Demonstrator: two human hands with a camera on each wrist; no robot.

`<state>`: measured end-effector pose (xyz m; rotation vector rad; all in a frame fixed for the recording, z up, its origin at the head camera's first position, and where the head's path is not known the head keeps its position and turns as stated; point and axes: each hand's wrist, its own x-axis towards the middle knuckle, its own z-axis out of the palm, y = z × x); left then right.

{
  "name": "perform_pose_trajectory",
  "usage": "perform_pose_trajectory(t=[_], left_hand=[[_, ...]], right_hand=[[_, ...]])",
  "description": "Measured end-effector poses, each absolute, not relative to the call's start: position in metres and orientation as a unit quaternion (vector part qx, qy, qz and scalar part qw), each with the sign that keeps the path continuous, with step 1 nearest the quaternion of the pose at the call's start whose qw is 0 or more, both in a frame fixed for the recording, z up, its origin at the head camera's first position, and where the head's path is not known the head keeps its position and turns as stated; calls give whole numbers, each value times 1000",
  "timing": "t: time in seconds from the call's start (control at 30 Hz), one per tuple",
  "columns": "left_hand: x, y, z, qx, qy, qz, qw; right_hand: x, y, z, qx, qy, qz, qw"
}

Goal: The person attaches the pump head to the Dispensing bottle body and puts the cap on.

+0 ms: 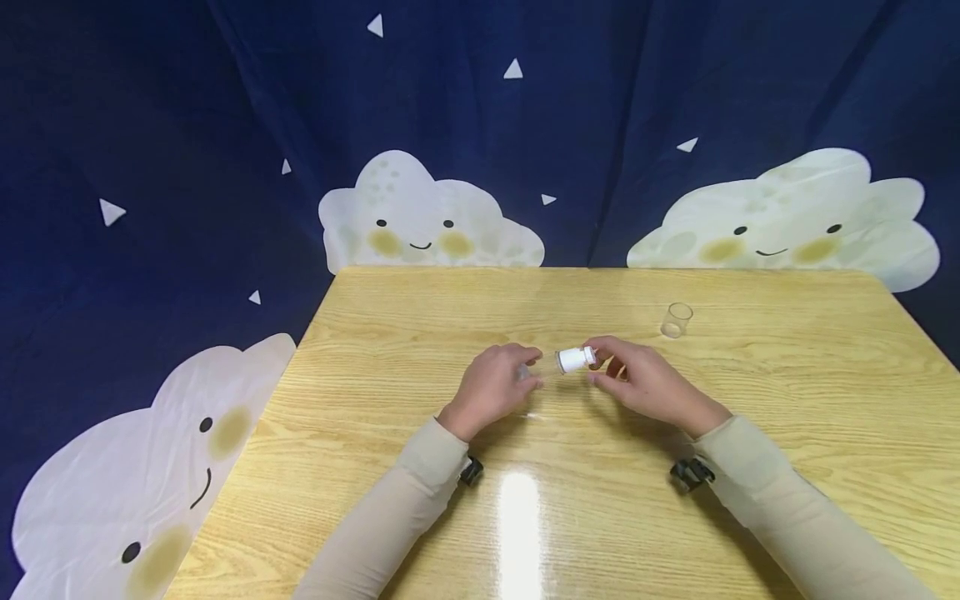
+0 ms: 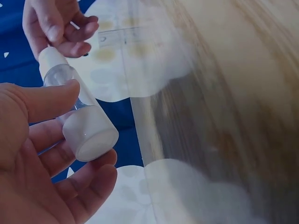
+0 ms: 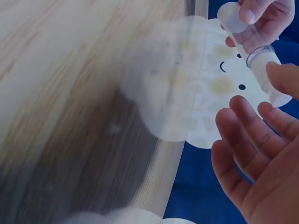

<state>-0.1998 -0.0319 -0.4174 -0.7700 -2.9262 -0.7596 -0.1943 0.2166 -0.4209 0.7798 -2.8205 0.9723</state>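
Observation:
A small clear bottle [image 1: 574, 359] with a white end section is held lying on its side between both hands above the table. My left hand [image 1: 497, 385] pinches the clear body, its thumb over the wall and fingers beneath, around the whitish base [image 2: 93, 135]. At the other end, my right hand [image 1: 637, 379] grips the white top [image 3: 267, 70] between thumb and index finger. The other right fingers [image 3: 243, 140] are loosely spread. In the right wrist view a ring shows where the clear part meets the white top.
Beyond the right hand a clear open cylinder [image 1: 677, 320] stands on the wooden table [image 1: 405, 325]. Behind the table hangs a dark blue curtain [image 1: 465, 100] with smiling clouds. A bright light reflection [image 1: 519, 533] lies on the near tabletop.

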Motion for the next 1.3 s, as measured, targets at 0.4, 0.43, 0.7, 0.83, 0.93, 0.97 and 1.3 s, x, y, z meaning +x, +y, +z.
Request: perform_pose_trajectory(t=[0.4,0.43,0.7,0.83,0.93,0.97,1.3], left_hand=[[-200,-33,-415,-241,-938,-250,10],[-199,-33,-415,-242,-937,-250,11],[-198,-35,-413,-239,-938,-252,8],[-199,-36,-413,-240,-937,-252,16],[-199,-36,-414,-241,-937,-254,12],[-199,-35,-414,-240,-937,-254,10],[-198,-34,-414,-237,-938,-252,7]], right_hand=[[-195,239,-417,224,-929,291,47],[-196,241,-417,220,-929,292,49],[-197,261,-422,176,-935,292,93],[-197,270,-423,168,-931,291,143],[-198,277,-423,161,-928,291,168],[-198,279,-423,155,-928,291,173],[-206,296,-419,89,-930,305,188]])
